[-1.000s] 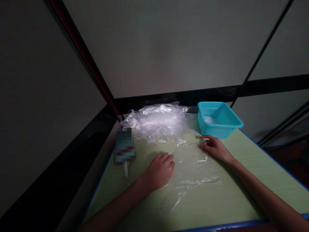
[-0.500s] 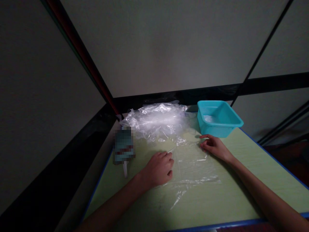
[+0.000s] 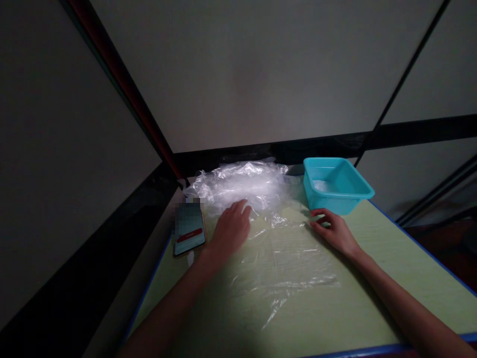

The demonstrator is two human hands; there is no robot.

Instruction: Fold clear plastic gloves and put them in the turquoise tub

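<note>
Head view: left hand (image 3: 230,226) is right at the front edge of the transparent plastic heap (image 3: 248,186), palm down, fingers loosely bent, blurred; can't tell if they pinch anything. Heap lies straight ahead of those fingertips, long axis side to side, roughly crosswise to the hand. Left is the nearer one. Right hand (image 3: 333,231) is off the heap's front-right, thumb and fingertips apart, by the far-right corner of the flat plastic sheet (image 3: 298,263); contact unclear. Sheet is in front of the heap, spread toward the person. Phone (image 3: 192,242) front-left of heap. Teal tub (image 3: 331,204) just right of heap. Wall (image 3: 261,74) close behind the heap, tight there. More room to the heap's front and right: worktop (image 3: 395,268) runs out to its blue edging (image 3: 425,249).
</note>
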